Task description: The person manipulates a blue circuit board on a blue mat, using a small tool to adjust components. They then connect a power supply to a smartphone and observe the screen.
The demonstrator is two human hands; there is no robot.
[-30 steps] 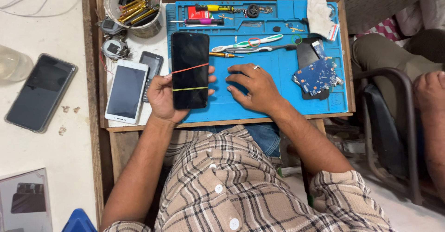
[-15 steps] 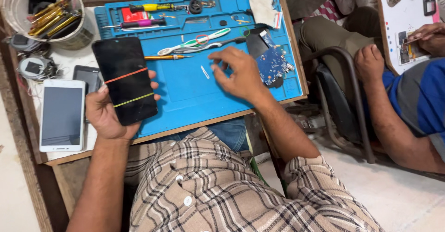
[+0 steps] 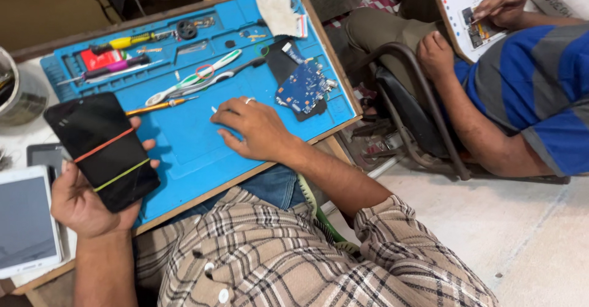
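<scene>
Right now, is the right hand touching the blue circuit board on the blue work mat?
Apart. The head view shows the right hand flat on the blue work mat, with a strip of bare mat between its fingers and the blue circuit board.

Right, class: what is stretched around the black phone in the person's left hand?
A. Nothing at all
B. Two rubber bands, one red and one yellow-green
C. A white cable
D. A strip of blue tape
B: the left hand grips the black phone, and two rubber bands, red above yellow-green, cross its screen.
</scene>
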